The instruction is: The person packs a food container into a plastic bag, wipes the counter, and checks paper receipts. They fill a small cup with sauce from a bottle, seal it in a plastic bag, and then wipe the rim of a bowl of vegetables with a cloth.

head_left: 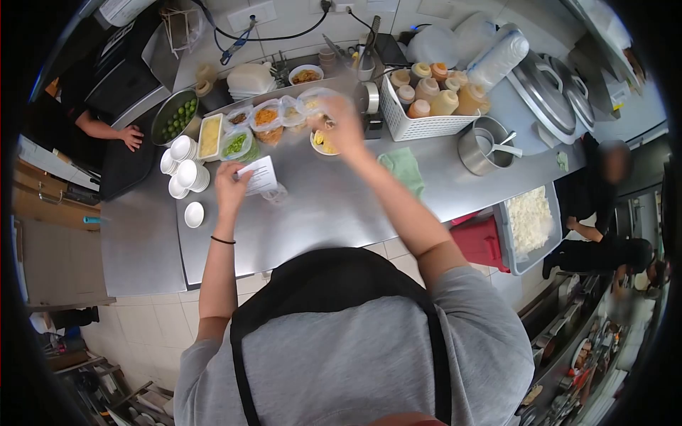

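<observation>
My left hand pinches a white printed paper slip above the steel counter. Just below the slip lies a small clear plastic bag or cup. Blurred by motion, my right hand is over a bowl with yellow pieces; its fingers are smeared and what they hold, if anything, is unclear. Bags of orange shreds and chopped greens stand between and behind my hands. A tub of pale yellow food is at their left.
White cups and a bowl of limes stand left. A sauce-bottle basket, green cloth, steel pot and rice-like tub are right. A co-worker's hand rests far left; other people stand right.
</observation>
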`<action>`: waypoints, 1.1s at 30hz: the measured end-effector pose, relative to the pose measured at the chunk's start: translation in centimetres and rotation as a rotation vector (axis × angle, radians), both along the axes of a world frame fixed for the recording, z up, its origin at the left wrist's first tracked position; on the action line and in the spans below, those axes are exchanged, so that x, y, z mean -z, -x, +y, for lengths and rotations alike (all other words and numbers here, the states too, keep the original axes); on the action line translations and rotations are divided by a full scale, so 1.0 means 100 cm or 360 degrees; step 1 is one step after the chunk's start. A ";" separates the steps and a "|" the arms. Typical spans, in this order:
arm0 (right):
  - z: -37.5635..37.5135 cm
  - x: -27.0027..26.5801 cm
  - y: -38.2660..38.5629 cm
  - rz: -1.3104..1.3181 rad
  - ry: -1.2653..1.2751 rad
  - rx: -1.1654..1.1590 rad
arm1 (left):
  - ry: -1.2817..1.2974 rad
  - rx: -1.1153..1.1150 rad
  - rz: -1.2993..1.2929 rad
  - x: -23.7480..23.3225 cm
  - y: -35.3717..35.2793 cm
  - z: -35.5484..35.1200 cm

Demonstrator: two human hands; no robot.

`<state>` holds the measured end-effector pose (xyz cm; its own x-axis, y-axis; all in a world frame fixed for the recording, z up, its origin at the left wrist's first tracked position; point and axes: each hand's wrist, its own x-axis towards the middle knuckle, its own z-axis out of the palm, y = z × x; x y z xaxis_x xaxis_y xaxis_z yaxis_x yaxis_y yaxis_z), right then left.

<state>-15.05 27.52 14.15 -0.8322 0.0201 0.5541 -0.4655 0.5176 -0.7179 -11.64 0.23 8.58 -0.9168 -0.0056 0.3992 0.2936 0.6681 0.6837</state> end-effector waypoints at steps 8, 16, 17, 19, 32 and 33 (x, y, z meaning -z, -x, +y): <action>0.263 -0.050 0.128 0.0036 -0.1234 0.0878 | 0.0203 -0.0412 0.0067 -0.026 0.002 -0.007; 0.327 -0.025 0.188 -0.1077 -0.1438 0.0146 | 0.0080 -0.0609 -0.0018 -0.018 -0.063 -0.039; 0.327 -0.036 0.174 -0.0972 -0.1270 0.0098 | 0.0085 -0.0636 -0.0027 -0.017 -0.075 -0.047; 0.332 -0.062 0.158 -0.0735 -0.1114 0.0113 | 0.0152 -0.0783 -0.0159 -0.021 -0.097 -0.058; 0.154 -0.114 0.040 0.0498 0.0433 0.0001 | -0.0083 -0.1062 -0.0108 -0.005 -0.136 -0.137; 0.128 -0.112 0.029 0.0488 0.0433 -0.0021 | -0.0097 -0.1086 -0.0116 -0.007 -0.138 -0.146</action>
<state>-17.95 40.33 25.35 -0.6304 0.1905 0.7525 -0.6847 0.3203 -0.6547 2.13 -14.38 9.24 -0.7248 -0.6115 0.3174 -0.2269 0.6468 0.7281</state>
